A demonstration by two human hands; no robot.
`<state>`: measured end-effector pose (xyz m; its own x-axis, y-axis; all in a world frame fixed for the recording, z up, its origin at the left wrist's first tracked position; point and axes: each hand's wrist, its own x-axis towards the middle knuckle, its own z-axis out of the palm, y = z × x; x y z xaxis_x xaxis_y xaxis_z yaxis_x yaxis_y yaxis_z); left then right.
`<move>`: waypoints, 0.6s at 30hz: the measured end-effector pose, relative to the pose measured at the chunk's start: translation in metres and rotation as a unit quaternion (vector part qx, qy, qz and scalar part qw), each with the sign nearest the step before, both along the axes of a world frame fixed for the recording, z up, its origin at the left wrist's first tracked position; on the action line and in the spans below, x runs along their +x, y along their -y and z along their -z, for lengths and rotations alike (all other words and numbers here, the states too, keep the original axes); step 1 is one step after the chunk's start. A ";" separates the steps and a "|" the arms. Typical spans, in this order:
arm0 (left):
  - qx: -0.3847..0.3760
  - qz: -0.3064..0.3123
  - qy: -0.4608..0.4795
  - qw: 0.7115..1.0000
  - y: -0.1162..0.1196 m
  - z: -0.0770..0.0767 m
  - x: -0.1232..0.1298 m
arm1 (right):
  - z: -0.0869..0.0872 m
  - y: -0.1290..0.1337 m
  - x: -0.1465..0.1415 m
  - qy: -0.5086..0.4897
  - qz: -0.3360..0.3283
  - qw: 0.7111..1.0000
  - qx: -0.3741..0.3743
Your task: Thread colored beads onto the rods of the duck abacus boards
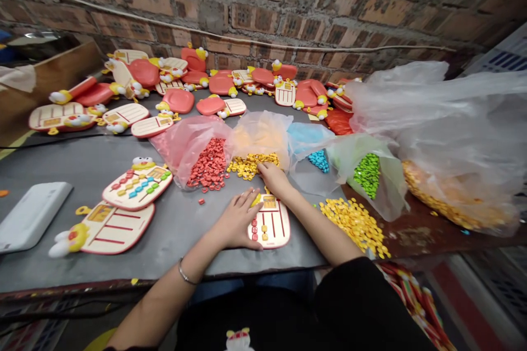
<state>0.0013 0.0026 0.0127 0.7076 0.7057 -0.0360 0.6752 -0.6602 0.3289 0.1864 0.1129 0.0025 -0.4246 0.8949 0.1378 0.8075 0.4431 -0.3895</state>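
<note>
My right hand [274, 178] rests its fingertips in the yellow beads [251, 165], which spill from a clear plastic bag. I cannot tell if it holds a bead. My left hand [236, 219] lies flat with spread fingers against the left edge of a cream abacus board [269, 223], which has a few red beads on its rods. To the left sit a duck-topped board with several coloured beads [138, 186] and a bare one [105, 228]. Red beads [209, 164] lie in a pink bag, blue beads [319, 160] and green beads [368, 175] further right, and a loose yellow pile [354, 225] beside my right forearm.
A grey work surface [99, 159] carries a white slab [31, 216] at the left. Many red and cream duck-shaped pieces [173, 88] are heaped along the brick wall [247, 5]. A large clear bag of orange beads [444, 203] sits at the right, and a wooden box [45, 82] at the far left.
</note>
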 end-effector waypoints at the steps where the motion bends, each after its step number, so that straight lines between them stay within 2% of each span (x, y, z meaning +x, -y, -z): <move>1: -0.002 -0.001 -0.002 1.000 0.000 -0.001 0.000 | 0.001 0.003 0.004 -0.053 -0.010 0.999 -0.001; 4: -0.007 0.002 -0.010 1.000 -0.001 -0.001 0.000 | 0.000 0.021 0.024 -0.241 -0.017 0.970 -0.011; 7: -0.010 0.002 -0.012 1.000 -0.001 -0.001 0.001 | -0.007 0.049 0.047 -0.340 0.001 0.940 -0.027; 9: -0.011 0.001 -0.012 1.000 -0.001 0.000 0.001 | -0.012 0.068 0.058 -0.339 0.007 0.940 -0.034; 12: -0.012 -0.002 -0.013 1.000 -0.001 0.000 0.001 | -0.015 0.088 0.064 -0.280 0.005 0.959 -0.033; 15: -0.004 -0.004 -0.013 1.000 0.000 0.001 0.001 | -0.008 0.095 0.062 -0.198 -0.014 0.980 -0.003; 18: -0.001 -0.004 -0.012 1.000 0.001 0.003 0.001 | 0.004 0.093 0.059 -0.148 -0.020 0.988 0.040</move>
